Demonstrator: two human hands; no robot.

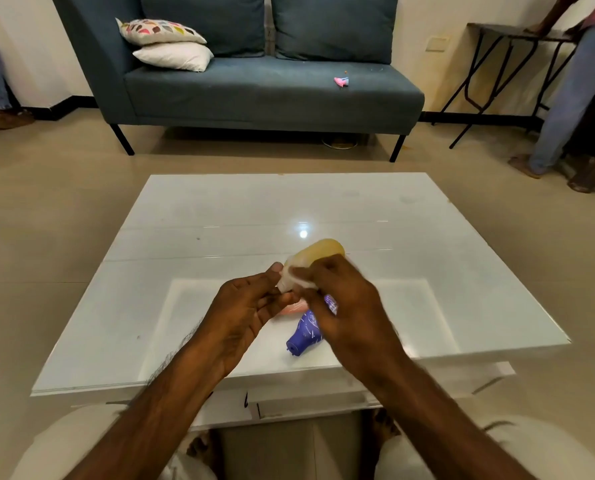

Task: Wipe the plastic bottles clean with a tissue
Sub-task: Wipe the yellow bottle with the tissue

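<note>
- While your left hand (244, 306) pinches the neck end of the yellowish bottle (318, 252), its long axis runs up and away to the right, above the white table (220, 216).
- Your right hand (341, 299) is closed around the tissue (298, 277), pressed against the bottle's near half.
- The purple bottle (304, 336) lies on the table under your right hand, cap toward you.
- No readable writing shows.

The bottle (318, 252) held above the glossy white tabletop (220, 216) was translucent yellow-amber; the one lying nearer (306, 332) was purple with white flecks. The far sofa (254, 88) was slate blue, carrying a plain white cushion (175, 56) under one (161, 31) patterned in multicoloured patches.
</note>
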